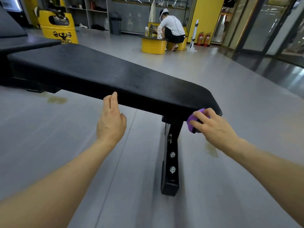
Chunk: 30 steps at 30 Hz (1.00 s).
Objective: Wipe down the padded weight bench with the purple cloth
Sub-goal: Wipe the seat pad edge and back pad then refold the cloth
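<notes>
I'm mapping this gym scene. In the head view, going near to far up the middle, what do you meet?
Bench support leg → right hand pressing the purple cloth → black padded bench → yellow drum table → crouching person.

Lighting is reading moderate and even, coming from overhead; shadows are lying soft and faint. The grey floor (213, 76) is carrying broad pale sheen at right, where glass panels (269, 23) are admitting daylight and reflecting. The black bench pad (115, 74) is showing a dull highlight along its top near the rounded end. Wide-angle distortion is bending straight lines toward the edges and stretching both forearms. Focus is holding centrally; corners are softening, and fine detail is smearing slightly.
</notes>
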{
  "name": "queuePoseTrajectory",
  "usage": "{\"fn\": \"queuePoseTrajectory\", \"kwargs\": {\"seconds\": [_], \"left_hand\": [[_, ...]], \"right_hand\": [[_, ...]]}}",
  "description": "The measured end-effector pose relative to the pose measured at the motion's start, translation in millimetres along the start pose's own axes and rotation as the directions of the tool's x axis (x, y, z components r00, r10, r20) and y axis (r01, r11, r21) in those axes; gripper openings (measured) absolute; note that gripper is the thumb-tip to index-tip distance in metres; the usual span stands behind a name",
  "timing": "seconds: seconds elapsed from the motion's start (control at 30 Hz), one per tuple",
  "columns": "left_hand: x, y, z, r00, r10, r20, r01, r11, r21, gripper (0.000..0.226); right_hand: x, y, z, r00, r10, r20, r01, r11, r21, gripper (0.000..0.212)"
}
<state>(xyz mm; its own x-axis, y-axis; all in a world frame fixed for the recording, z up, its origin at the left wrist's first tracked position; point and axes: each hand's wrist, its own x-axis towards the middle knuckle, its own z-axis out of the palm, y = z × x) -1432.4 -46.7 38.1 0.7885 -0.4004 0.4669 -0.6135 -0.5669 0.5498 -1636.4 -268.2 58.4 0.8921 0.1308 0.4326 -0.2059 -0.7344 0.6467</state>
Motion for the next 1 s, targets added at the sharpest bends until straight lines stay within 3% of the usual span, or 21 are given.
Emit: {"fn": "queuePoseTrajectory", "kwargs": {"seconds": [0.07, 0.2, 0.3, 0.43, 0.53, 0.63, 0.73, 0.8, 0.9, 1.0], "left_hand": [[-5, 10, 6, 0.997, 0.068, 0.032, -0.069, 0.998, 0.010, 0.066], [-10, 30, 17, 0.960, 0.272, 0.064, -0.275, 0.959, 0.062, 0.065], [-12, 40, 29, 0.907, 0.407, 0.110, -0.418, 0.902, 0.105, 0.064], [-15, 50, 38, 0.930, 0.360, 0.072, -0.367, 0.920, 0.137, 0.062], [-20, 53, 42, 0.932, 0.355, 0.068, -0.362, 0.919, 0.156, 0.062], [-25, 61, 48, 0.894, 0.439, 0.092, -0.449, 0.880, 0.158, 0.062], [-32, 75, 58, 0.863, 0.496, 0.095, -0.504, 0.854, 0.129, 0.061], [-38, 89, 66, 0.844, 0.529, 0.086, -0.536, 0.837, 0.109, 0.061], [-48, 111, 78, 0.799, 0.597, 0.075, -0.601, 0.792, 0.101, 0.062], [-46, 126, 85, 0.753, 0.652, 0.084, -0.657, 0.742, 0.133, 0.063]], "right_hand": [[-2, -3, -1, 1.000, 0.027, -0.004, -0.027, 0.999, 0.043, 0.027], [58, -39, -3, 0.987, -0.039, -0.156, 0.058, 0.991, 0.119, 0.041], [70, -41, 1, 0.992, -0.047, -0.121, 0.063, 0.989, 0.137, 0.048], [10, -4, 26, 0.993, 0.000, -0.122, 0.017, 0.990, 0.139, 0.024], [-29, 16, 34, 0.995, 0.092, -0.032, -0.088, 0.989, 0.120, 0.031], [-65, 27, 41, 0.972, 0.232, 0.045, -0.236, 0.962, 0.137, 0.030], [-96, 45, 35, 0.877, 0.458, 0.144, -0.480, 0.846, 0.231, 0.038], [-91, 50, 27, 0.814, 0.567, 0.124, -0.573, 0.750, 0.329, 0.037], [-57, 34, 25, 0.678, 0.730, 0.079, -0.660, 0.558, 0.503, 0.039], [-52, 22, 44, 0.607, 0.783, 0.135, -0.678, 0.422, 0.602, 0.046]]}}
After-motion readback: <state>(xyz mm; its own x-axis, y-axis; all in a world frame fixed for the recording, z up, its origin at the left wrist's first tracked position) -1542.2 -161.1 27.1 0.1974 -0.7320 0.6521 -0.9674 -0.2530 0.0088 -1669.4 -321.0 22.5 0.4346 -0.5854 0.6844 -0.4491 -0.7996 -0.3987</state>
